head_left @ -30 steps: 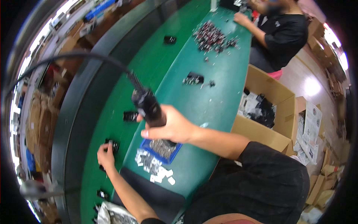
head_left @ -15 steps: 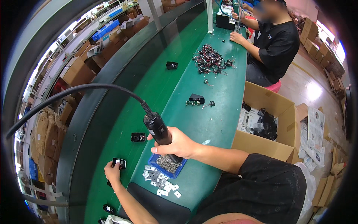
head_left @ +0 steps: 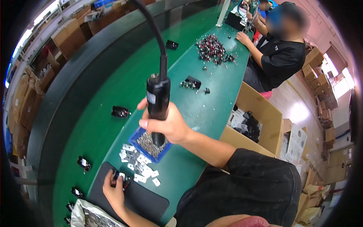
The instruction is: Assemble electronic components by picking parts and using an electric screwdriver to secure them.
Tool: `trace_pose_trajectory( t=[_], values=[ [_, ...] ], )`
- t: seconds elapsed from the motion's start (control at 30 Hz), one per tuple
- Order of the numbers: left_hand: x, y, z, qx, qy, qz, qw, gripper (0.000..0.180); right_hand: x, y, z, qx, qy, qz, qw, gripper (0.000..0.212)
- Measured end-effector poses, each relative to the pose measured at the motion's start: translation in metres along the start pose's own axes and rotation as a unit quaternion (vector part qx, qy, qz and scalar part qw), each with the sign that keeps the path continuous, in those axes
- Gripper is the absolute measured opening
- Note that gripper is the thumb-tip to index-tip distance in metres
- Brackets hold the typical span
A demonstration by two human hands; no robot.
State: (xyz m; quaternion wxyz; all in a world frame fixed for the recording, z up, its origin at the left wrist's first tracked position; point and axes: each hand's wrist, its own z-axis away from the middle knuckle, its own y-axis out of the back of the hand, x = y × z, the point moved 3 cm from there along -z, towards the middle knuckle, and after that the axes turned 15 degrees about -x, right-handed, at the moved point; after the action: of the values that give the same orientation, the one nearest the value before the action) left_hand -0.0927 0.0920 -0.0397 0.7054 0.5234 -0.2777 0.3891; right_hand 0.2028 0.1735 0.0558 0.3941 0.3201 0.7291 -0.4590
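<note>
In my right hand [head_left: 170, 123] is a black corded electric screwdriver [head_left: 158, 96], held upright with fingers wrapped round its body. Its lower end points down over a blue tray [head_left: 163, 154] filled with small metal screws [head_left: 149, 145]; whether the tip touches them is hidden. My left hand [head_left: 114, 190] grips a small black plastic housing [head_left: 126, 181] with a white piece on it, at the far edge of a black mat [head_left: 145, 202]. Loose white and grey plates [head_left: 138, 162] lie scattered between the mat and the tray.
Several black housings [head_left: 84, 163] sit on the green belt [head_left: 98, 132] at left. Wired parts [head_left: 213, 49] are heaped farther up the table. An open carton [head_left: 270, 121] stands right; a co-worker [head_left: 280, 56] sits beyond. A bag of metal pieces [head_left: 94, 215] lies at lower left.
My left hand has brought a black housing from the belt onto the mat. The screwdriver has turned more upright above the screw tray. The whole view has shifted.
</note>
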Motion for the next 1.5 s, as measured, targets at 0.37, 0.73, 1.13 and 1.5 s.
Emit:
trace_pose_trajectory(
  t=[0.37,0.73,1.13,1.5],
  values=[
    [0.112,-0.079,0.022,-0.055,-0.243,-0.061,0.967,0.052,-0.01,-0.012,0.015,-0.041,-0.01,-0.078,0.996,0.038],
    [0.118,-0.107,0.01,-0.076,-0.279,-0.056,0.956,0.022,-0.015,-0.017,0.015,-0.029,0.005,-0.088,0.996,0.042],
    [0.122,-0.113,0.004,-0.034,-0.308,-0.044,0.95,0.014,-0.018,-0.004,0.019,-0.003,0.026,-0.067,0.997,0.043],
    [0.111,-0.102,0.008,0.027,-0.319,-0.043,0.946,0.015,-0.021,-0.012,0.018,-0.019,0.07,-0.075,0.995,0.043]
  ],
)
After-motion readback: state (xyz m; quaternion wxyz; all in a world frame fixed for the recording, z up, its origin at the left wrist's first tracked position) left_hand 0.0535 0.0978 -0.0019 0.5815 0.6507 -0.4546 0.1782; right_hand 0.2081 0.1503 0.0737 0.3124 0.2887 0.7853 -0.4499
